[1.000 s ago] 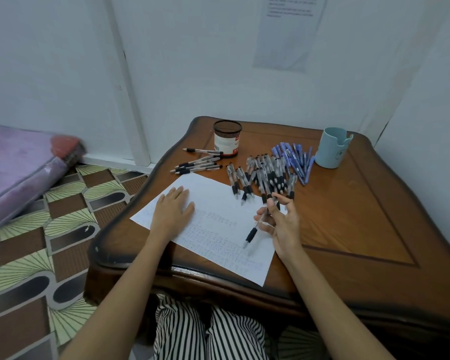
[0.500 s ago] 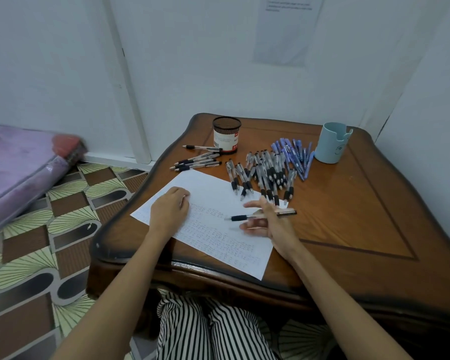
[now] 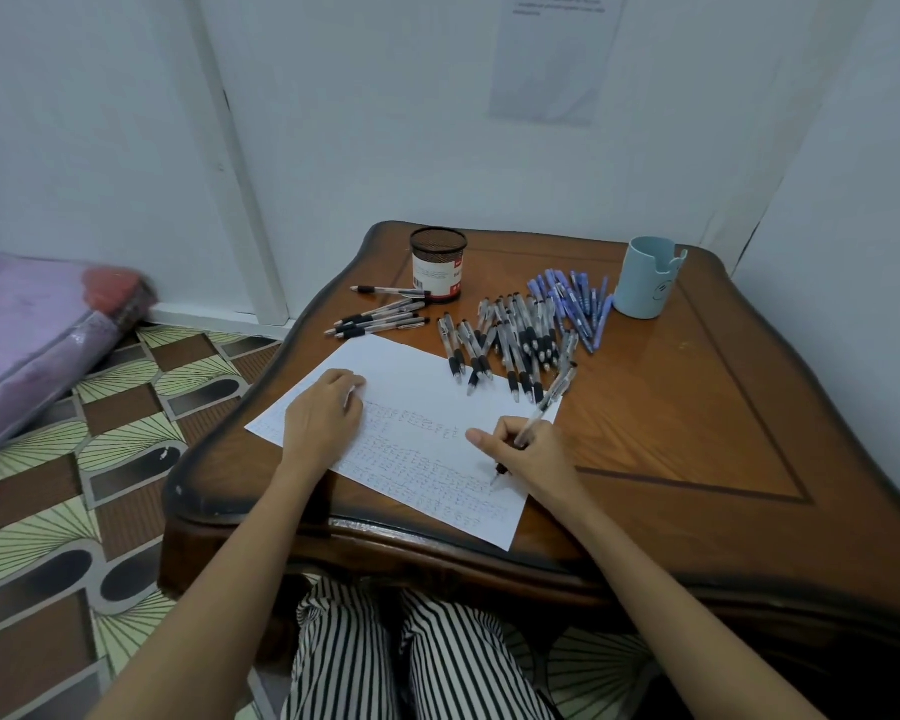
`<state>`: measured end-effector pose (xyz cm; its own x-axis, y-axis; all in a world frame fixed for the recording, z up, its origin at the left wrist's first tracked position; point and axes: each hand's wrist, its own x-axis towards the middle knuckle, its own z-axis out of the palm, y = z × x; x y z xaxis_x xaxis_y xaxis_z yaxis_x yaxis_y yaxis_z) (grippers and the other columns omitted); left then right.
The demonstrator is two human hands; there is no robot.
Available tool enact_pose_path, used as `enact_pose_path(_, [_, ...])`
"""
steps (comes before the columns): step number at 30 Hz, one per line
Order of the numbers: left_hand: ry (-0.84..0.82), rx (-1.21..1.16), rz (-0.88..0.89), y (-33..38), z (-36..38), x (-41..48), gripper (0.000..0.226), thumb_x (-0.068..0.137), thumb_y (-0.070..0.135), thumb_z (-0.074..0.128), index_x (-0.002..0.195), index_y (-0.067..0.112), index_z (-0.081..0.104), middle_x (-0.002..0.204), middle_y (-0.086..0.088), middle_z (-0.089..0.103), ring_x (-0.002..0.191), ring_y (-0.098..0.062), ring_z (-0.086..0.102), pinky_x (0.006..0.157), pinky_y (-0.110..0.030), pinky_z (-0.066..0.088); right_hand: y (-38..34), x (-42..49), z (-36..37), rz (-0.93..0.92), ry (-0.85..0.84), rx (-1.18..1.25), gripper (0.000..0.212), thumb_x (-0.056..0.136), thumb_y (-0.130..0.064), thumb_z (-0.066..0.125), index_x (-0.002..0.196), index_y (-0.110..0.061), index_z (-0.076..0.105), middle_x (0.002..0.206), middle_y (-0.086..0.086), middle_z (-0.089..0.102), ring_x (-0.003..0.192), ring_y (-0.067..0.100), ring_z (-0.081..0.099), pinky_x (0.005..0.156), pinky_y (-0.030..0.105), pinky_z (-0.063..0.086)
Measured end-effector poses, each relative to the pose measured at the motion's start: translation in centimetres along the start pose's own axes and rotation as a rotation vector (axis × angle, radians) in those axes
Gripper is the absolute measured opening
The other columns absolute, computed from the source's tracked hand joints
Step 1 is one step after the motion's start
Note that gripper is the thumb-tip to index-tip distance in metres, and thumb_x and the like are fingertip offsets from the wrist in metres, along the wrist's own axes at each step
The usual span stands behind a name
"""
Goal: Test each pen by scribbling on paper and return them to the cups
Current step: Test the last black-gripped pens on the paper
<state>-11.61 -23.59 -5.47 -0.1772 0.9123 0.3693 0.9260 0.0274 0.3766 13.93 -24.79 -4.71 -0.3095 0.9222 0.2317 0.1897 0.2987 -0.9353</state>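
My right hand [image 3: 528, 454] grips a black-tipped clear pen [image 3: 539, 413] in a writing hold, its tip touching the white paper [image 3: 417, 387] near the lower right rows of scribbles. My left hand [image 3: 323, 413] rests on the paper's left part with its fingers curled under. A heap of black pens [image 3: 510, 340] lies beyond the paper, with blue pens [image 3: 575, 298] behind it. Several more black pens [image 3: 380, 317] lie by the black mesh cup [image 3: 437, 265]. A light blue cup [image 3: 645, 278] stands at the back right.
The wooden table [image 3: 697, 407] has a curved raised rim and stands in a white-walled corner. A purple mattress [image 3: 32, 324] lies on the patterned floor [image 3: 74, 459] to the left. My striped trousers [image 3: 417, 662] show under the front edge.
My right hand turned the pen from lying sideways to upright and brought its tip down onto the paper's lower right. My left hand's fingers have curled in on the paper.
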Motion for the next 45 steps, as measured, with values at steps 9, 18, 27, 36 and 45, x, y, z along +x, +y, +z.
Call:
enact_pose_path(9, [-0.001, -0.028, -0.012, 0.11, -0.22, -0.13, 0.031, 0.096, 0.018, 0.048, 0.122, 0.012, 0.063, 0.132, -0.002, 0.057, 0.113, -0.019, 0.057, 0.089, -0.029, 0.046, 0.7, 0.35, 0.31, -0.013, 0.032, -0.199, 0.057, 0.082, -0.008, 0.067, 0.042, -0.022, 0.029, 0.037, -0.009, 0.026, 0.04, 0.006, 0.028, 0.049, 0.02, 0.024])
enact_pose_path(18, [0.005, -0.049, -0.015, -0.04, -0.16, -0.09, 0.031, 0.095, 0.017, 0.049, 0.122, 0.012, 0.063, 0.132, -0.002, 0.057, 0.111, -0.018, 0.058, 0.089, -0.028, 0.046, 0.67, 0.31, 0.25, -0.017, 0.041, -0.197, 0.052, 0.079, 0.003, 0.06, 0.044, -0.018, 0.028, 0.042, -0.009, 0.026, 0.044, 0.006, 0.026, 0.049, 0.017, 0.022])
enact_pose_path(27, [-0.002, -0.048, -0.014, -0.19, -0.05, 0.0, 0.031, 0.095, 0.017, 0.05, 0.122, 0.012, 0.063, 0.132, -0.003, 0.057, 0.11, -0.019, 0.059, 0.088, -0.027, 0.046, 0.59, 0.3, 0.2, -0.008, 0.072, -0.169, 0.053, 0.077, 0.006, 0.059, 0.044, -0.02, 0.026, 0.037, -0.01, 0.025, 0.042, 0.005, 0.024, 0.047, 0.015, 0.02])
enact_pose_path(36, [-0.003, -0.049, -0.016, -0.25, 0.02, -0.03, 0.031, 0.095, 0.017, 0.05, 0.122, 0.012, 0.063, 0.133, -0.003, 0.056, 0.111, -0.02, 0.058, 0.091, -0.029, 0.046, 0.4, 0.26, 0.2, -0.016, 0.088, -0.177, 0.052, 0.075, 0.009, 0.057, 0.046, -0.02, 0.025, 0.038, -0.011, 0.024, 0.042, 0.005, 0.024, 0.047, 0.015, 0.018])
enact_pose_path(45, [0.003, -0.058, -0.015, -0.19, -0.08, -0.05, 0.03, 0.094, 0.016, 0.049, 0.12, 0.012, 0.064, 0.131, -0.003, 0.057, 0.11, -0.019, 0.058, 0.088, -0.028, 0.046, 0.47, 0.28, 0.26, -0.038, 0.113, -0.186, 0.052, 0.074, 0.008, 0.057, 0.046, -0.022, 0.025, 0.04, -0.01, 0.025, 0.043, 0.005, 0.023, 0.048, 0.018, 0.018])
